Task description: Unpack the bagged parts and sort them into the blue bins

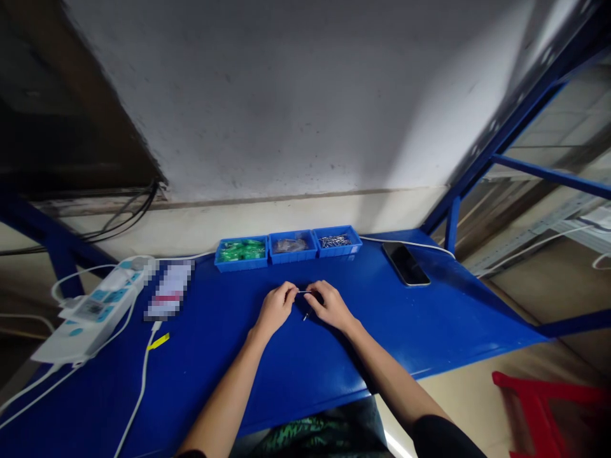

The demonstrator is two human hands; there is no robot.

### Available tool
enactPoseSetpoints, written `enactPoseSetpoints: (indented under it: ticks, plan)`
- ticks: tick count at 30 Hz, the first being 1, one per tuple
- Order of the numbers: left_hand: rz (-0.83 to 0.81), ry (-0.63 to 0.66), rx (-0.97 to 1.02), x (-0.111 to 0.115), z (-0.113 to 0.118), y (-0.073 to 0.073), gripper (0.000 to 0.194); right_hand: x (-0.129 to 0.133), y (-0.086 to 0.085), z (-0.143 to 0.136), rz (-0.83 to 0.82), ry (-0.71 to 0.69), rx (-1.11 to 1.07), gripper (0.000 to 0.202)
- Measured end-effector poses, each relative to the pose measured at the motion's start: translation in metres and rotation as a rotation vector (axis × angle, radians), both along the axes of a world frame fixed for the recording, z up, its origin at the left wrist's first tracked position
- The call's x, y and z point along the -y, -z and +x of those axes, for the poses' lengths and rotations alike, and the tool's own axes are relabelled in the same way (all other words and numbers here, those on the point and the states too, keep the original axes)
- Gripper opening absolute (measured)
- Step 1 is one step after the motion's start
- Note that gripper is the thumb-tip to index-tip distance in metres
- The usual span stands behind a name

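Over the middle of the blue table, my left hand [277, 308] pinches one end of a thin, light rod-like piece [303, 292]. The other end meets the closed fingers of my right hand [329, 303], so the piece spans the short gap between both hands. A small dark object with a shiny tip [307, 315] shows just below the right fingertips; whether it is held or lies on the table I cannot tell. Beyond the hands stand three blue bins in a row: one with green pieces [242, 250], one with clear or brownish pieces [291, 245], one with metal pins [335, 240].
A dark phone [406, 264] lies at the right on the blue table [429, 331]. At the left are a white power strip [95, 312], a blurred-out phone [170, 289] and a white cable [143, 381] with a yellow tag. A red stool [534, 413] stands at the lower right.
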State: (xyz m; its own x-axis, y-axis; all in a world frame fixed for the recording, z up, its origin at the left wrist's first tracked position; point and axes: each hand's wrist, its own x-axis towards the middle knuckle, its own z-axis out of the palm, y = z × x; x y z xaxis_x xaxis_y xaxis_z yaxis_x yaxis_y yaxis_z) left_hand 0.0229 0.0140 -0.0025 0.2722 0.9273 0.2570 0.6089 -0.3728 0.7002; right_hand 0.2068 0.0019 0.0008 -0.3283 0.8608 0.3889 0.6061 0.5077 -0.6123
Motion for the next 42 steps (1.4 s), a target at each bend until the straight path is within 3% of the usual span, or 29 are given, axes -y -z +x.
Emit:
enactPoseSetpoints:
  ticks: [4, 6, 10, 18, 23, 29, 34, 42]
  plan:
    - [-0.002, -0.089, 0.03, -0.003, -0.002, 0.003, 0.027, 0.014, -0.006, 0.008, -0.089, -0.1, 0.018, 0.045]
    - [-0.004, -0.123, 0.042, -0.004, -0.003, 0.003, 0.03, 0.023, -0.008, 0.011, -0.103, -0.13, 0.074, 0.052]
    - [-0.021, -0.123, 0.045, -0.004, -0.002, 0.001, 0.03, 0.034, -0.007, 0.008, -0.055, -0.118, 0.2, 0.037]
    - [-0.041, -0.078, 0.016, -0.003, 0.001, -0.002, 0.028, 0.03, 0.003, 0.002, 0.012, -0.05, 0.277, 0.022]
    - [-0.042, -0.067, -0.005, -0.003, 0.001, -0.001, 0.03, 0.031, 0.004, 0.002, 0.024, -0.038, 0.243, 0.021]
    - [-0.043, 0.007, -0.039, -0.003, 0.0, 0.001, 0.035, 0.029, 0.005, 0.006, 0.072, 0.155, 0.09, 0.014]
    - [-0.017, 0.063, -0.021, 0.002, 0.001, 0.0, 0.038, 0.025, 0.004, 0.004, 0.135, 0.057, 0.156, 0.009]
    - [0.057, 0.06, 0.072, 0.009, 0.001, -0.01, 0.024, 0.024, -0.005, 0.0, 0.134, 0.083, 0.075, 0.018]
